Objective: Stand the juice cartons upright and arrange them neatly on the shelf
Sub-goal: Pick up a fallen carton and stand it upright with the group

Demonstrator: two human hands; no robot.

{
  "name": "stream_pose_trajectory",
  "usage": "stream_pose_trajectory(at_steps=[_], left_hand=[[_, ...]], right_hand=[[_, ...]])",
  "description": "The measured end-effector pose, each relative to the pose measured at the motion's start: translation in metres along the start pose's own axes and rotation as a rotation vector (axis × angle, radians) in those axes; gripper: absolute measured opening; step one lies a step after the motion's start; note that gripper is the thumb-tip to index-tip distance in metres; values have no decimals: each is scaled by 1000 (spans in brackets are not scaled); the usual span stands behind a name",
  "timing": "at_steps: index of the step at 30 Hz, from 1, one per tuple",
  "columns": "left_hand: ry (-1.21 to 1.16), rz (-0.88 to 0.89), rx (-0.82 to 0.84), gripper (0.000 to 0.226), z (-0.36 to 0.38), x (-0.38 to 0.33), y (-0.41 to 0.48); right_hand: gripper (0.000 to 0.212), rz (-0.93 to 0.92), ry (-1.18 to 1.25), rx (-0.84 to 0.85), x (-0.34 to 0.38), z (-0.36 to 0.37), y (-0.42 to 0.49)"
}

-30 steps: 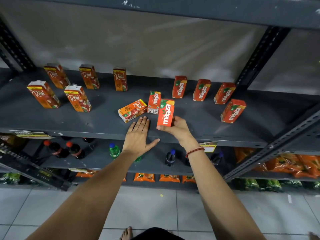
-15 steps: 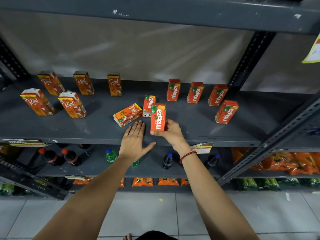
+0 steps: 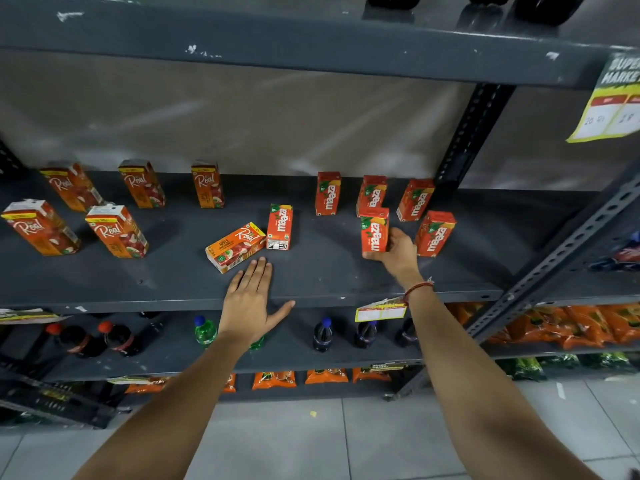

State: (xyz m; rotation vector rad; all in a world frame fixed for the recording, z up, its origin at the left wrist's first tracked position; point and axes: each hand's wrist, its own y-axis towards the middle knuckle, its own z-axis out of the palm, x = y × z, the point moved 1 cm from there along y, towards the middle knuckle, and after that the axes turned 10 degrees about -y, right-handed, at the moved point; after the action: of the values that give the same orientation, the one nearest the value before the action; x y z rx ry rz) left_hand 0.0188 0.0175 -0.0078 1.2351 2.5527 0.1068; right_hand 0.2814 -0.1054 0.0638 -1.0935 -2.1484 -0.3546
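My right hand [image 3: 396, 250] grips an upright red Maaza carton [image 3: 374, 230] at the right of the grey shelf [image 3: 311, 285], just in front of a back row of three Maaza cartons [image 3: 371, 195] and left of another one [image 3: 435, 233]. My left hand [image 3: 250, 299] lies flat and open on the shelf's front edge, just below an orange Real apple carton [image 3: 236, 246] that lies on its side. A Maaza carton [image 3: 279, 226] lies flat beside it. Several Real cartons [image 3: 117, 231] stand at the left.
A dark slotted upright post [image 3: 467, 133] rises behind the Maaza row, and a slanted brace [image 3: 561, 251] crosses at the right. A yellow price tag [image 3: 381, 311] hangs from the shelf edge under my right wrist. Bottles [image 3: 322, 334] and snack packs [image 3: 588, 327] fill the lower shelves.
My right hand has carried the Maaza carton from the shelf's middle to the right, next to the other Maaza cartons. My left hand has stayed flat at the front edge.
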Motion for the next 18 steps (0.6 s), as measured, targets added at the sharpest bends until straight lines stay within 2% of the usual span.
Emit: stream_pose_trajectory(at_steps=[4,12,14,16,18], left_hand=[[-5,-5,9,93,0,0,0],[-7,-1,4,91,-5,-3,-2],[-13,-4,3,90,-5,-3,-2],[-16,-6,4,91,-6,-4,-3],[-22,-12,10,92,-6,-4,-3]], right_hand=[[55,-4,-53,15,-7,-5,8],[62,21,-5,31,-8,-3,10],[64,54,45,-69,-11,3,1],[66,88,116,-262,-16,19,-17],[54,99,101,-493,-11,36,-43]])
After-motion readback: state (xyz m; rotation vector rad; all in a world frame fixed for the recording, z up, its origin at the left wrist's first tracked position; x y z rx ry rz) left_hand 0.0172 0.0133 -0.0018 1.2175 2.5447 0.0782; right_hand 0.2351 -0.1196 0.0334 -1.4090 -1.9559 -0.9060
